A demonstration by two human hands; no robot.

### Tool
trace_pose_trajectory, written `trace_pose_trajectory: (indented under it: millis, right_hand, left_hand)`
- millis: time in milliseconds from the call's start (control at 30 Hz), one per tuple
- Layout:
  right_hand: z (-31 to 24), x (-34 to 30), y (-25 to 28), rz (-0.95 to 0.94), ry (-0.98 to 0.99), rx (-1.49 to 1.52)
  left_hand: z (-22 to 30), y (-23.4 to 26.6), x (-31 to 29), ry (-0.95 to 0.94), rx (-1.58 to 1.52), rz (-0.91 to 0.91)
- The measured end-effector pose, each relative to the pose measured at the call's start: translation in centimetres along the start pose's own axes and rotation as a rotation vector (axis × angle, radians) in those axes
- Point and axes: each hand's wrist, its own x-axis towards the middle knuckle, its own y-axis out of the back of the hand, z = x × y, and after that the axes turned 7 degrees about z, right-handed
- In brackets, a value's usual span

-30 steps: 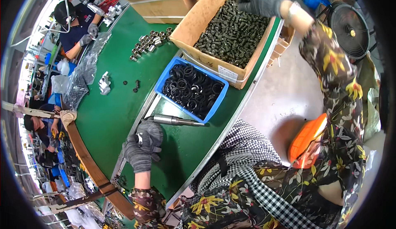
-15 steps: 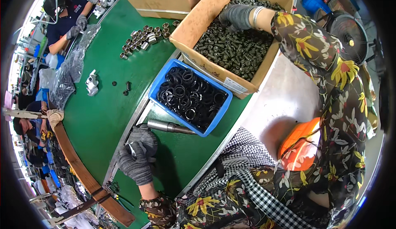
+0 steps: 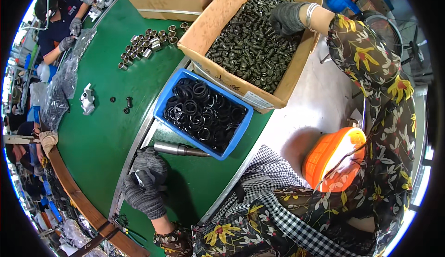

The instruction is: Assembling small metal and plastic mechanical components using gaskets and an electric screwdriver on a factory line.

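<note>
My left hand (image 3: 145,185), in a dark grey knit glove, is closed just above the green table near its metal strip. A small silvery piece (image 3: 139,179) shows between thumb and fingers; most of it is hidden. My right hand (image 3: 287,19), gloved alike, reaches into a cardboard box (image 3: 218,13) with its fingers curled down by the right side. Below it lies a heap of dark metal fittings (image 3: 252,53); whether any are in the fingers is hidden. Beside my left hand, a steel rod with a narrower end (image 3: 178,149) lies against a blue bin (image 3: 221,155) of black rings (image 3: 201,111).
Several shiny metal sleeves (image 3: 148,44) stand grouped behind the bin. A silvery casting (image 3: 87,100) and a few small dark parts (image 3: 128,104) lie further left. Beyond are plastic sheeting (image 3: 69,74) and another person (image 3: 60,18). An orange basket (image 3: 320,159) sits at right.
My right hand has moved rightward across the box, toward its right wall. The whole view has shifted a little; my left hand keeps its closed grip in about the same spot.
</note>
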Motion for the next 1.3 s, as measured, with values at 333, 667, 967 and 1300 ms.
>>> trace_pose_trajectory:
  millis: [333, 667, 967, 1300]
  right_hand:
    - [-2.0, 2.2, -3.0, 0.136, -0.012, -0.208]
    - [-1.7, 1.3, -3.2, 0.174, 0.083, -0.21]
    - [-1.2, -0.4, -1.5, 0.594, 0.106, 0.184]
    - [-28.5, -13.2, 2.1, 0.585, 0.755, 1.41]
  left_hand:
    - [0.2, 0.2, -0.3, -0.008, 0.063, 0.033]
    - [1.0, 0.4, 0.3, -0.041, 0.029, 0.079]
    - [-3.2, 4.1, 1.1, 0.416, -0.764, -0.778]
    - [-1.5, 6.1, -2.0, 0.504, -1.43, -0.32]
